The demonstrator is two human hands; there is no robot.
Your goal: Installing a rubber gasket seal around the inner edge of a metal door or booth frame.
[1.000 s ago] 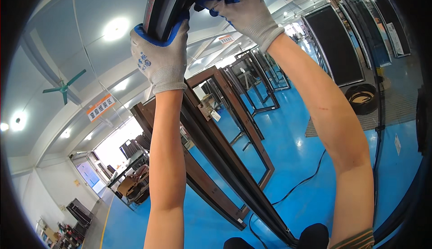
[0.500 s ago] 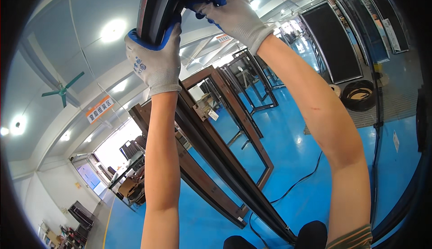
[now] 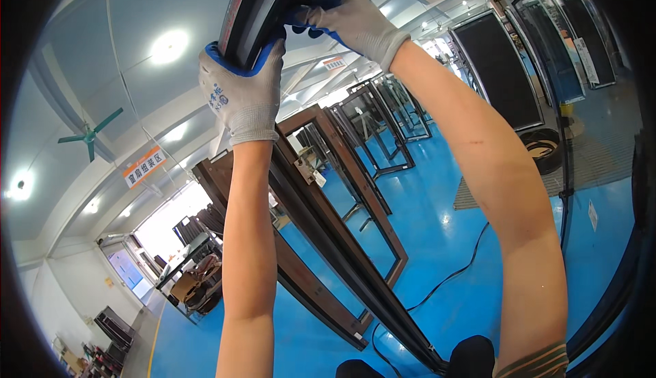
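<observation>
A long dark metal frame bar [image 3: 355,268] slants from the floor by my legs up past the top edge of the view. My left hand [image 3: 244,94], in a grey glove with a blue coated palm, wraps around its upper part, thumb and fingers on opposite sides. On the bar's right edge, a little higher, my right hand [image 3: 352,22] in a matching glove has its fingers curled in against it. Those fingertips lie in shadow and are partly hidden. Both arms are raised.
Just behind the bar stands a brown window frame [image 3: 383,221] with a metal fitting. Several dark frames [image 3: 383,132] stand farther back. Dark screen panels [image 3: 499,70] and a black coil [image 3: 547,147] are at right. A black cable [image 3: 451,275] crosses the blue floor. A cluttered workbench [image 3: 188,268] stands left.
Both hands and the bar's upper end have shifted slightly right and down in view. The right hand's fingers remain at the bar's edge, and the left hand keeps its grip.
</observation>
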